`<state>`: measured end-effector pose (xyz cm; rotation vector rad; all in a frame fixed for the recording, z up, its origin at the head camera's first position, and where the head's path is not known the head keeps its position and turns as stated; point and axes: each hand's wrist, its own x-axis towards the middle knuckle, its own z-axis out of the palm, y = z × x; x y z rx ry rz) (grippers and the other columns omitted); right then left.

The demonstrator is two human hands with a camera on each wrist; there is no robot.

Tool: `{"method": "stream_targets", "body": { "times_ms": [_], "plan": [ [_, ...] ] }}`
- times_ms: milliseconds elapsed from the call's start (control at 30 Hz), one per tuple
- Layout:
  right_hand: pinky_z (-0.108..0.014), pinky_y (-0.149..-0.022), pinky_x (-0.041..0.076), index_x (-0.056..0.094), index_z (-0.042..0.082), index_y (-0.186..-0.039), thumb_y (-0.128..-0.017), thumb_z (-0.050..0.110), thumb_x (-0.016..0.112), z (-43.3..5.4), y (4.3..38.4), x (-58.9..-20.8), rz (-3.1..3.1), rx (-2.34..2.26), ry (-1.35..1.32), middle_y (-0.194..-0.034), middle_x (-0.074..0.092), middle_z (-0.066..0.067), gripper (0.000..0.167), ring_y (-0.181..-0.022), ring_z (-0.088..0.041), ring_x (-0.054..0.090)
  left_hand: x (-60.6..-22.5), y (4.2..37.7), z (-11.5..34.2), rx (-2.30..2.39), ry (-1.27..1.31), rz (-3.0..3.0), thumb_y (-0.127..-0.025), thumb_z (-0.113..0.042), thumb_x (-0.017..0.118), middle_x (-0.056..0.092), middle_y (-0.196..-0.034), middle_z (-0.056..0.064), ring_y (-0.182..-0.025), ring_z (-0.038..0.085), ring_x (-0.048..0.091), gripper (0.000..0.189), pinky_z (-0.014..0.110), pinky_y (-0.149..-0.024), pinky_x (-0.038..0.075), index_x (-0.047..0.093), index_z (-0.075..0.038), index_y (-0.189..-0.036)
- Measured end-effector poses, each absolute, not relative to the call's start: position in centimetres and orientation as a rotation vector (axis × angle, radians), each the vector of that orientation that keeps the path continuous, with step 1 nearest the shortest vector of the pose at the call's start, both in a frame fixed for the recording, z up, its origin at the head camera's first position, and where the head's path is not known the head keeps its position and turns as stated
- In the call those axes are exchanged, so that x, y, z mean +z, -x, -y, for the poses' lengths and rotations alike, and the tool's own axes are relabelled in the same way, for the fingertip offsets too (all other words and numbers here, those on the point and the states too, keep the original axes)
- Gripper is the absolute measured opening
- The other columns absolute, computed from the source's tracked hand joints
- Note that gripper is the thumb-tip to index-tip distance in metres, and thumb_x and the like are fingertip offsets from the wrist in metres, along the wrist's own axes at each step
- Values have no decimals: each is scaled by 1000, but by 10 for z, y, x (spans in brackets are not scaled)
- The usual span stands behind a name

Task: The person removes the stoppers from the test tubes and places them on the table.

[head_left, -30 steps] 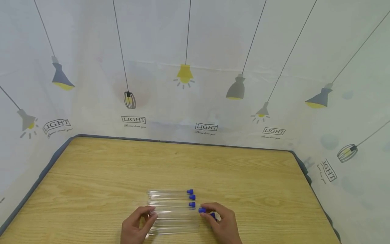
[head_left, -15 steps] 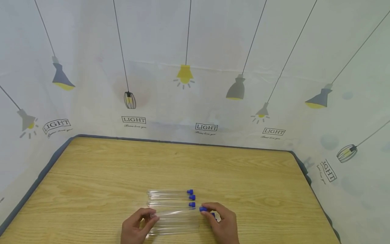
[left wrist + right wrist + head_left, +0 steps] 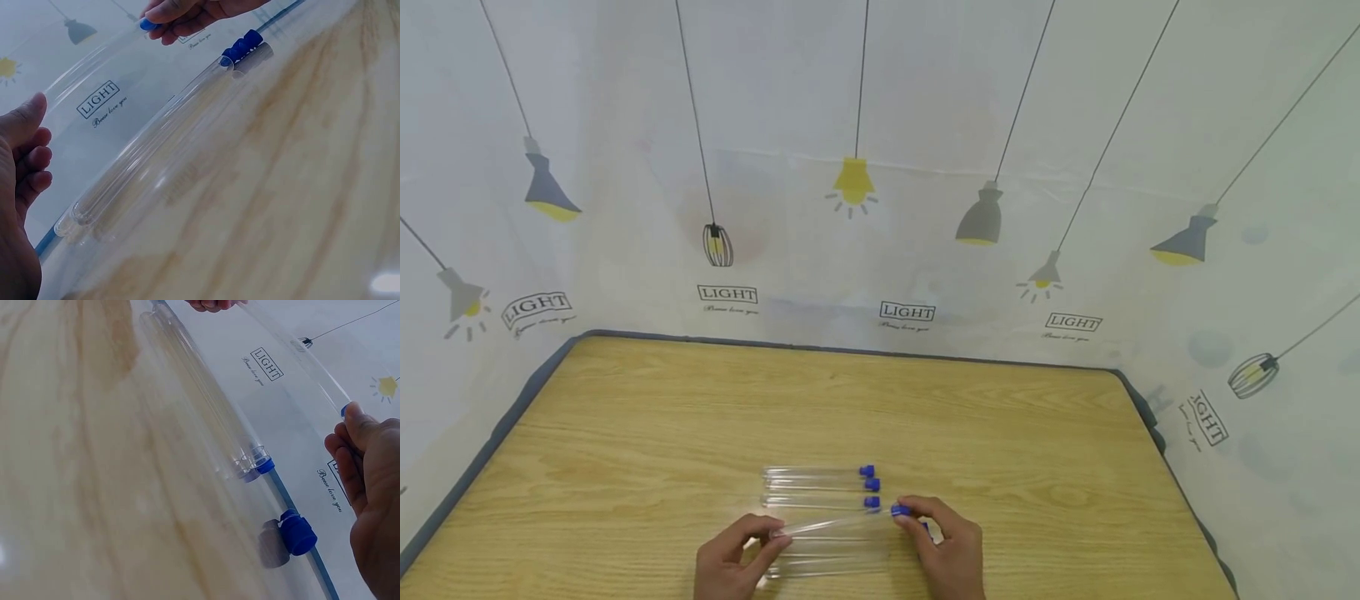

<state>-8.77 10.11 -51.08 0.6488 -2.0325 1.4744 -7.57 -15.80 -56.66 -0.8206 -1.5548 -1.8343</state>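
My left hand [image 3: 736,557] pinches the closed end of a clear test tube [image 3: 827,526], which is raised and slants up to the right in the head view. At its mouth end my right hand [image 3: 953,546] pinches a blue cap [image 3: 899,510] between thumb and fingers. Cap and mouth meet or nearly meet; the left wrist view also has this raised tube [image 3: 94,62] running to the cap [image 3: 148,24]. How far the cap sits on the tube cannot be told. Beyond the hands lie several tubes with blue caps [image 3: 871,484].
Uncapped tubes [image 3: 831,550] lie on the wooden table [image 3: 700,417] nearer the body. A loose blue cap [image 3: 299,534] stands on the table beside the right hand, partly hidden in the head view. A white sheet [image 3: 805,250] printed with lamps surrounds the table.
The tube's mouth end has risen off the table and tilted up to the right, reaching the cap. My right hand has raised the cap slightly. The left hand keeps its pinch.
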Motion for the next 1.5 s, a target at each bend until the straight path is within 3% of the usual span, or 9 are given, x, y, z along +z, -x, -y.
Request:
{"method": "stream_targets", "body": {
  "times_ms": [500, 733, 933, 1233, 1500],
  "plan": [
    [-18, -67, 51, 69, -4, -91, -67, -17, 77, -98, 86, -509, 2013, 1453, -628, -83, 70, -9, 28, -72, -14, 66, -562, 73, 157, -1783, 781, 1596, -68, 23, 72, 64, -79, 13, -68, 15, 55, 31, 23, -59, 46, 64, 13, -96],
    [-19, -68, 51, 70, 5, -96, -68, -16, 76, -98, 87, -511, 2006, 1449, -627, -84, 70, -8, 35, -73, -15, 66, -563, 72, 157, -1746, 738, 1644, -68, 22, 74, 64, -77, 11, -67, 13, 55, 31, 22, -58, 46, 64, 12, -95],
    [-18, -68, 51, 70, 5, -96, -69, -15, 77, -97, 85, -509, 2013, 1441, -608, -85, 71, -6, 35, -74, -13, 66, -562, 71, 157, -1720, 724, 1667, -65, 25, 73, 64, -75, 12, -65, 13, 55, 35, 22, -57, 46, 65, 11, -95],
    [-18, -67, 51, 70, 1, -96, -68, -14, 78, -104, 94, -540, 2024, 1434, -602, -86, 71, -4, 33, -73, -13, 66, -552, 69, 156, -1661, 708, 1692, -62, 25, 74, 64, -75, 11, -65, 12, 56, 35, 22, -57, 46, 65, 10, -93],
    [-23, -62, 52, 70, 6, -95, -75, -7, 76, -113, 95, -539, 2123, 1523, -709, -86, 70, 1, 25, -73, -11, 66, -544, 68, 156, -1738, 710, 1645, -63, 32, 68, 65, -78, 18, -69, 15, 60, 36, 22, -61, 49, 63, 14, -93]
  ]
}}
